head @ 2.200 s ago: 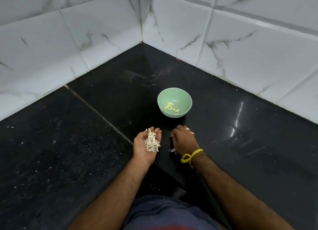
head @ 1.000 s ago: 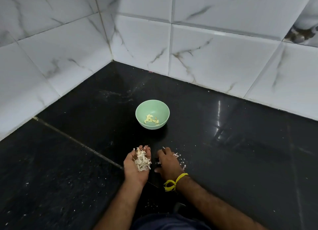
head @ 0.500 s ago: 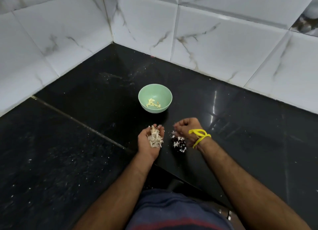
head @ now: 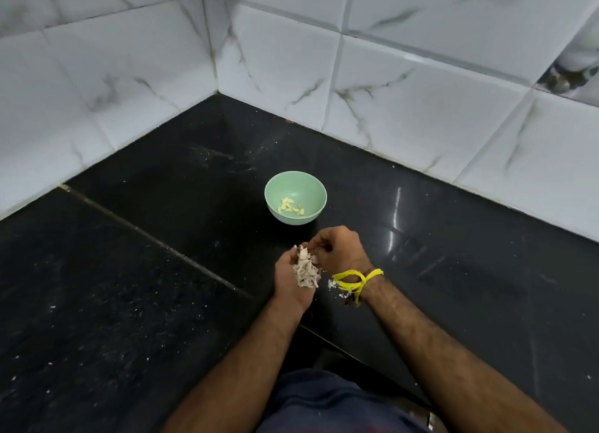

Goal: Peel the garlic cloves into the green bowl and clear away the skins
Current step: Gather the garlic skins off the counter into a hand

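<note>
Head view: a black stone tabletop (head: pixel 136 270) is seen in a corner of white marbled wall tiles (head: pixel 405 85).
Green bowl (head: pixel 295 197): set upright on the tabletop at 12 o'clock from the hands, near them but not touching.
Garlic cloves (head: pixel 290 206): a few peeled pieces are gathered in the bottom of the bowl.
Left hand (head: pixel 293 280): turned palm up and cupped, fingers curled round a heap of skins (head: pixel 305 270).
Right hand (head: pixel 338 249): placed at 2 o'clock of the left, touching it; fingers are bent down onto the heap, and whether a skin is pinched cannot be told.
Yellow string (head: pixel 355 278): tied round the right wrist.
Loose skins (head: pixel 337 288): a few bits lie on the tabletop under the right wrist.
</note>
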### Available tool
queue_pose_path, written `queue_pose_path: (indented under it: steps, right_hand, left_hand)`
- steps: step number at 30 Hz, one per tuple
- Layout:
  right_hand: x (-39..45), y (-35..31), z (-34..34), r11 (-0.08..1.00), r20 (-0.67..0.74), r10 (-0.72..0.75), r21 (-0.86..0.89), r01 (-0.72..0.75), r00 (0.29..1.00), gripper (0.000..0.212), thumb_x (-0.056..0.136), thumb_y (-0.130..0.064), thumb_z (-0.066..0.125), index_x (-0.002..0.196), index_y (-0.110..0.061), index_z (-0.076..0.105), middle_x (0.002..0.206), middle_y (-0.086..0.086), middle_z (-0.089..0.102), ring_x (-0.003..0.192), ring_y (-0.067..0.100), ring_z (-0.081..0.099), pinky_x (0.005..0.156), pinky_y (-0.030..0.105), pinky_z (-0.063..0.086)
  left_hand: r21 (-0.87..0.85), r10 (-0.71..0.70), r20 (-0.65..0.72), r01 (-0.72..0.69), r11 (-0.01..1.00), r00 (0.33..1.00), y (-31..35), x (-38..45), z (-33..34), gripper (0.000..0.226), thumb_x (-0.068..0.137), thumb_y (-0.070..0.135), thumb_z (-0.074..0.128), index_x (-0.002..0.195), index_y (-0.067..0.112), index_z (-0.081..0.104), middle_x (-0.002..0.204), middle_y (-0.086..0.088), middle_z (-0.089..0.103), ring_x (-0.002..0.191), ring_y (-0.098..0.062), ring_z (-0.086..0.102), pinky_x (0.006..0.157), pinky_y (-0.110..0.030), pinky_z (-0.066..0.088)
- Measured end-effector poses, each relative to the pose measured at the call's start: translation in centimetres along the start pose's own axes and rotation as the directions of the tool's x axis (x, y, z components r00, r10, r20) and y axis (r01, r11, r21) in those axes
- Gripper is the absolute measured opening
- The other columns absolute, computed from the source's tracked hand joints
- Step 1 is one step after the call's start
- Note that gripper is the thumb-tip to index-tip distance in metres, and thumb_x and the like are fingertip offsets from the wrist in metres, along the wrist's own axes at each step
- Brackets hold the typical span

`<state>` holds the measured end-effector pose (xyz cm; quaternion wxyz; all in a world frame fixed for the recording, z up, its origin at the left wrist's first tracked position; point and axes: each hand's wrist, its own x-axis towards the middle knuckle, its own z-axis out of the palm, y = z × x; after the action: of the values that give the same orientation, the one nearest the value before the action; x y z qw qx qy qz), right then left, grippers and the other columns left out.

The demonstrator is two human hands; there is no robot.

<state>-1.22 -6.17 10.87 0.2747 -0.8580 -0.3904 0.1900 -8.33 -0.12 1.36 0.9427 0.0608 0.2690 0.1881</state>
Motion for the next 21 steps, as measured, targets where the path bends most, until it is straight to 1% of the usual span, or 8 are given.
queue_pose_path:
  steps: [2, 4, 6, 9, 12, 14, 17, 21]
  right_hand:
    - [0.2, -0.2, 0.2, 0.998, -0.027, -0.031, -0.051, 0.030, 0.999, 0.011, 0.077, -0.011, 0.072, 0.076, -0.022, 0.072, 0.068, -0.009, 0.064, 0.067, 0.008, 0.062, 0.067, 0.022, 0.053]
    - [0.4, -0.2, 0.5, 0.998, -0.060, -0.053, -0.050, 0.050, 0.997, 0.011, 0.075, -0.014, 0.076, 0.074, -0.024, 0.071, 0.068, -0.009, 0.064, 0.064, 0.005, 0.059, 0.062, 0.015, 0.048]
    - [0.5, 0.4, 0.4, 0.999, -0.138, -0.034, 0.025, 0.038, 0.990, 0.010, 0.076, -0.011, 0.073, 0.076, -0.021, 0.073, 0.070, -0.007, 0.067, 0.064, 0.005, 0.060, 0.062, 0.011, 0.046]
    - [1.3, 3.5, 0.0, 0.988, -0.206, 0.131, 0.105, -0.111, 0.970, 0.015, 0.079, -0.005, 0.066, 0.077, -0.016, 0.075, 0.075, -0.001, 0.072, 0.072, 0.013, 0.066, 0.077, 0.022, 0.053]
    - [2.5, 7.3, 0.4, 0.946, -0.157, 0.325, 0.069, -0.317, 0.933, 0.019, 0.082, -0.001, 0.059, 0.078, -0.013, 0.074, 0.088, 0.009, 0.074, 0.090, 0.025, 0.068, 0.090, 0.034, 0.054]
    - [3.1, 8.8, 0.8, 0.924, -0.162, 0.375, -0.009, -0.381, 0.913, 0.018, 0.085, -0.003, 0.057, 0.092, -0.005, 0.073, 0.101, 0.018, 0.070, 0.101, 0.036, 0.064, 0.091, 0.038, 0.052]
    - [3.2, 8.8, 1.9, 0.946, -0.142, 0.274, -0.136, -0.293, 0.951, 0.021, 0.087, -0.006, 0.054, 0.100, 0.000, 0.070, 0.107, 0.022, 0.062, 0.101, 0.040, 0.059, 0.089, 0.038, 0.048]
    - [0.7, 7.8, 5.3, 0.978, -0.002, 0.087, -0.190, -0.086, 0.996, 0.014, 0.087, -0.004, 0.053, 0.091, -0.001, 0.066, 0.100, 0.018, 0.059, 0.097, 0.036, 0.057, 0.084, 0.036, 0.044]
  left_hand:
    - [-0.018, 0.005, -0.031, -0.005, 1.000, 0.999, 0.0, 0.1, -0.1, 0.040, 0.102, 0.029, 0.036, 0.101, 0.003, 0.066, 0.110, -0.023, 0.068, 0.104, -0.035, 0.066, 0.109, -0.046, 0.040]
    - [-0.063, 0.013, -0.046, -0.016, 0.998, 0.999, 0.1, 0.2, -0.1, 0.040, 0.102, 0.028, 0.037, 0.104, 0.001, 0.066, 0.114, -0.025, 0.066, 0.113, -0.037, 0.060, 0.114, -0.047, 0.035]
    - [-0.110, 0.045, -0.108, -0.057, 0.992, 0.993, 0.4, 0.2, -0.3, 0.032, 0.102, 0.023, 0.039, 0.096, 0.002, 0.064, 0.102, -0.021, 0.065, 0.103, -0.032, 0.061, 0.112, -0.043, 0.039]
    - [-0.179, 0.071, -0.215, -0.111, 0.978, 0.974, 1.3, 0.2, -0.9, 0.026, 0.101, 0.015, 0.044, 0.091, 0.000, 0.061, 0.093, -0.018, 0.061, 0.090, -0.028, 0.061, 0.092, -0.038, 0.053]
    - [-0.188, 0.071, -0.257, -0.121, 0.975, 0.964, 1.9, -0.3, -1.3, 0.023, 0.101, 0.014, 0.046, 0.091, -0.001, 0.060, 0.093, -0.018, 0.061, 0.088, -0.028, 0.062, 0.077, -0.037, 0.060]
    - [-0.184, 0.072, -0.277, -0.127, 0.975, 0.958, 2.0, -0.4, -1.2, 0.024, 0.101, 0.013, 0.046, 0.091, -0.002, 0.060, 0.091, -0.018, 0.061, 0.087, -0.027, 0.062, 0.070, -0.039, 0.061]
    - [-0.181, 0.081, -0.284, -0.136, 0.974, 0.956, 2.2, -0.5, -1.0, 0.024, 0.101, 0.013, 0.046, 0.090, -0.003, 0.060, 0.090, -0.019, 0.061, 0.087, -0.027, 0.061, 0.074, -0.041, 0.059]
    - [-0.172, 0.071, -0.296, -0.126, 0.977, 0.952, 1.9, -0.4, -1.0, 0.025, 0.101, 0.013, 0.045, 0.090, -0.002, 0.061, 0.091, -0.019, 0.062, 0.087, -0.028, 0.062, 0.085, -0.039, 0.057]
